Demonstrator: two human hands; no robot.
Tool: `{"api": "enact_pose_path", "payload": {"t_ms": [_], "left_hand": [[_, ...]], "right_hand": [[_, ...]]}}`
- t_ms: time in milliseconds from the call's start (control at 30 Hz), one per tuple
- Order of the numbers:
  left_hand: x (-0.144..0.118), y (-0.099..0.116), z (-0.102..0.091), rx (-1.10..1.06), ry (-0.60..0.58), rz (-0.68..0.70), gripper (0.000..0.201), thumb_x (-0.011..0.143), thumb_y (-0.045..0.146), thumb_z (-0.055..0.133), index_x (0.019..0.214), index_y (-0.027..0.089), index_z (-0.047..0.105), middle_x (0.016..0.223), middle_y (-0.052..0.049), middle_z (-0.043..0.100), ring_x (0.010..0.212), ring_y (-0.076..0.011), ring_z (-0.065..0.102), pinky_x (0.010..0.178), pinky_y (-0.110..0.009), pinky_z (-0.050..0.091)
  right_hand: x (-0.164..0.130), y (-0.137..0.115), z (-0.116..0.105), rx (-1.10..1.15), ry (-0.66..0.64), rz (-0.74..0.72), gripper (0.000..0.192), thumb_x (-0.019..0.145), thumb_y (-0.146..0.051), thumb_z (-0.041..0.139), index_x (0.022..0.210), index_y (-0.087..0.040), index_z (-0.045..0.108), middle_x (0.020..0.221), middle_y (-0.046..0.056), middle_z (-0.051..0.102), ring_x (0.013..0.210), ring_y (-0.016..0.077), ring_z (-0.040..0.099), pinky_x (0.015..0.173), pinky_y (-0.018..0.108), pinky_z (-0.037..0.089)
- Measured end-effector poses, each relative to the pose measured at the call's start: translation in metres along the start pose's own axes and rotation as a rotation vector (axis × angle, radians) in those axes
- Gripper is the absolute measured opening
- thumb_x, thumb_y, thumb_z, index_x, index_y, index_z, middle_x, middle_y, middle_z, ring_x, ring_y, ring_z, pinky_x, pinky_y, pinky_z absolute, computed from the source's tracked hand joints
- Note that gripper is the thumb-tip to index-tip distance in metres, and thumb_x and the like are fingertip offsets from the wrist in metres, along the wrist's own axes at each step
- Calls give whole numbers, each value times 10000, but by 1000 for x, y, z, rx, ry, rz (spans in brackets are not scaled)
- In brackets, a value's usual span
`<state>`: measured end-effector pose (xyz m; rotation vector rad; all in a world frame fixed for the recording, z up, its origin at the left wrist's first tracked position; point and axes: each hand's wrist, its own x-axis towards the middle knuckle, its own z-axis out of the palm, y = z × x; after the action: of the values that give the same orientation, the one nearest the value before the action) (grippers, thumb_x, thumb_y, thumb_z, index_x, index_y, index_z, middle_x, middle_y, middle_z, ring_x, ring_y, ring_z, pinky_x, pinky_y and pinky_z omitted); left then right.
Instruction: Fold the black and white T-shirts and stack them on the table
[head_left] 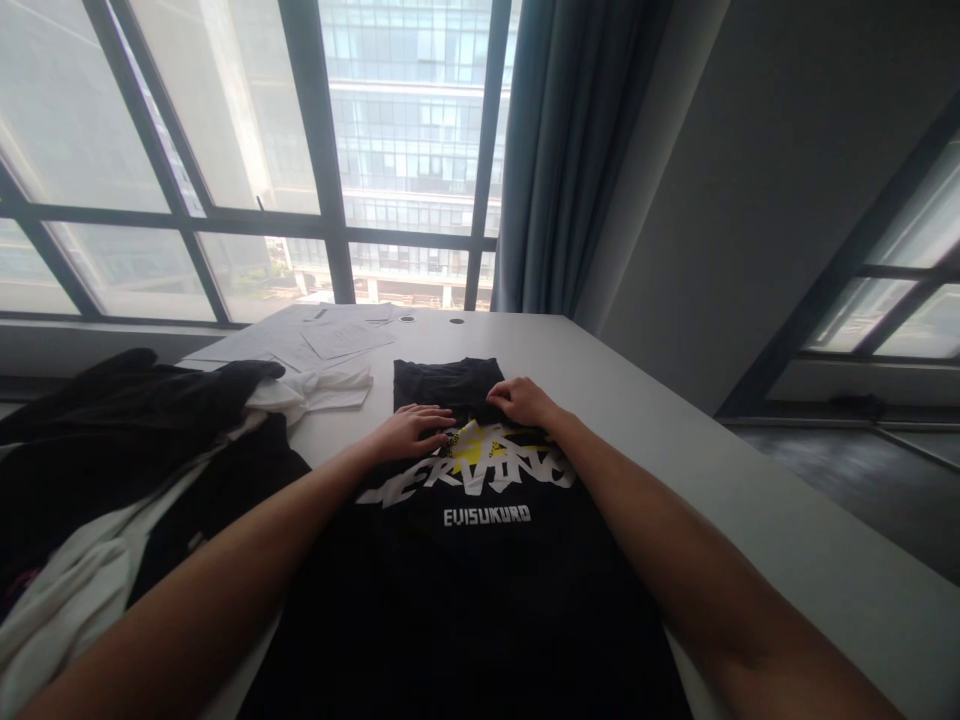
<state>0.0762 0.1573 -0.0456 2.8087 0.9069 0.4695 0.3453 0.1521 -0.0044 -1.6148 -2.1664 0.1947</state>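
A black T-shirt [465, 560] with a white and yellow print lies flat on the white table [675, 430] in front of me, its far part folded over. My left hand [411, 430] rests palm down on the fold edge, fingers spread. Just right of it, my right hand [525, 400] has its fingers curled onto the same folded edge, pressing or pinching the cloth.
A heap of black and white clothes [112, 450] covers the table's left side. Loose papers [322, 335] lie at the far end near the window [247, 150]. A blue curtain [570, 150] hangs at the back right, where the table's edge meets the floor.
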Motion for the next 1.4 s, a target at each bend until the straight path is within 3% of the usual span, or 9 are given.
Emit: {"api": "enact_pose_path", "payload": {"t_ms": [100, 267, 433, 600, 700, 767, 967, 1167, 1400], "left_hand": [[0, 3, -2, 8, -41, -27, 510, 944, 557, 402, 1366, 312, 552, 1487, -14, 480, 1386, -258, 408, 1160, -475, 255], [-1, 6, -6, 16, -81, -68, 536, 935, 565, 407, 1396, 314, 512, 1517, -12, 437, 1409, -258, 373, 1179, -499, 201], [-1, 7, -5, -12, -77, -137, 535, 919, 546, 433, 1392, 307, 509, 1503, -14, 459, 1410, -267, 367, 1187, -531, 150], [-1, 4, -4, -15, 183, -177, 454, 864, 489, 525, 1226, 242, 645, 1339, -63, 612, 1253, -275, 522, 1120, -458, 329], [-1, 0, -6, -48, 414, -295, 366, 874, 457, 503, 1003, 198, 726, 1042, -85, 702, 1017, -254, 623, 945, -382, 475], [-2, -5, -9, -92, 458, -380, 384, 880, 463, 478, 920, 181, 736, 886, -78, 699, 862, -234, 641, 839, -359, 504], [-3, -20, -10, -166, 362, -370, 382, 827, 488, 540, 932, 184, 747, 973, -75, 725, 933, -240, 651, 891, -355, 492], [-6, -20, -7, -121, 300, -344, 355, 844, 482, 541, 984, 233, 752, 1106, -51, 718, 1091, -257, 604, 1019, -387, 438], [-7, -19, -10, -81, 247, -338, 413, 816, 505, 617, 1104, 231, 725, 1138, -62, 709, 1126, -276, 584, 1008, -383, 449]], "right_hand": [[0, -5, -3, 14, 25, 47, 223, 912, -270, 552, 992, -190, 744, 941, 54, 749, 862, 181, 678, 821, 268, 510], [-7, -20, -15, 36, -399, -24, 351, 817, -382, 692, 1142, -250, 719, 1186, 36, 696, 1030, 215, 653, 901, 276, 507], [-12, -47, -19, 38, -428, -74, 528, 786, -486, 700, 1273, -287, 655, 1334, 28, 613, 1198, 268, 575, 1002, 321, 471], [-13, -61, -2, 12, -519, -89, 741, 700, -559, 754, 1355, -252, 594, 1460, 63, 497, 1306, 319, 489, 1082, 353, 410], [-13, -59, 6, 23, -514, -58, 792, 719, -597, 729, 1400, -237, 547, 1549, 90, 361, 1387, 339, 384, 1145, 378, 326], [-13, -55, 8, 22, -528, -28, 795, 771, -615, 677, 1447, -242, 486, 1592, 97, 259, 1423, 346, 316, 1169, 411, 279], [4, -29, 17, -71, -495, 14, 758, 900, -655, 474, 1536, -287, 290, 1631, 87, 92, 1494, 329, 41, 1172, 598, 46], [46, 1, 24, -105, -467, 27, 698, 902, -575, 524, 1509, -273, 362, 1622, 94, 148, 1492, 295, 112, 1198, 528, 74], [90, 19, 43, -141, -332, 128, 577, 893, -414, 543, 1453, -324, 435, 1596, 74, 253, 1482, 311, 156, 1147, 657, 39]]}}
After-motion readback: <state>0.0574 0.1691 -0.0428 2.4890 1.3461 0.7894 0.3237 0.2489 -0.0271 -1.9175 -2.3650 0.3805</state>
